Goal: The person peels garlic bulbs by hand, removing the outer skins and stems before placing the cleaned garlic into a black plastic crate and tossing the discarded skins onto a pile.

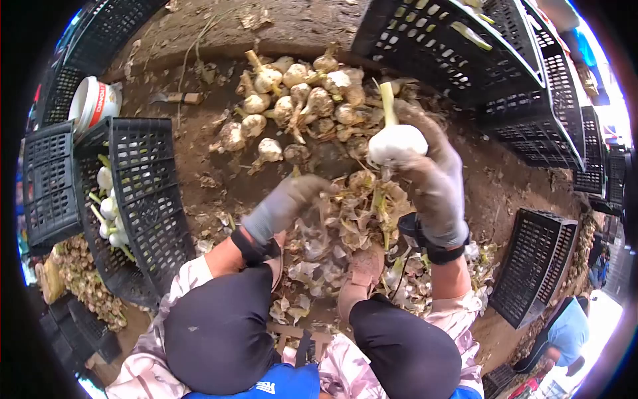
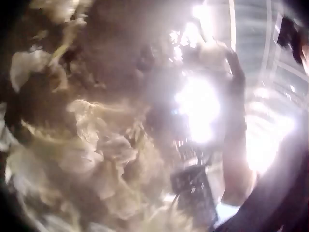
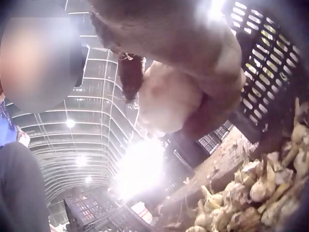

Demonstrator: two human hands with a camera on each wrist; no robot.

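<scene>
Clearly, the right hand (image 1: 435,178) is the nearer one to the white bulb (image 1: 399,144): its grip curls round the bulb, which sits on the left side of that palm, in front of the pile's (image 1: 312,100) right edge in the head view. The left hand (image 1: 282,205) is apart from it, lower and to the left, fingers towards the right; they blur, so whether they are spread or pinching I cannot tell. The bulb's stem (image 1: 387,103) points away from the person, leaning slightly left, and its long axis follows that line.
</scene>
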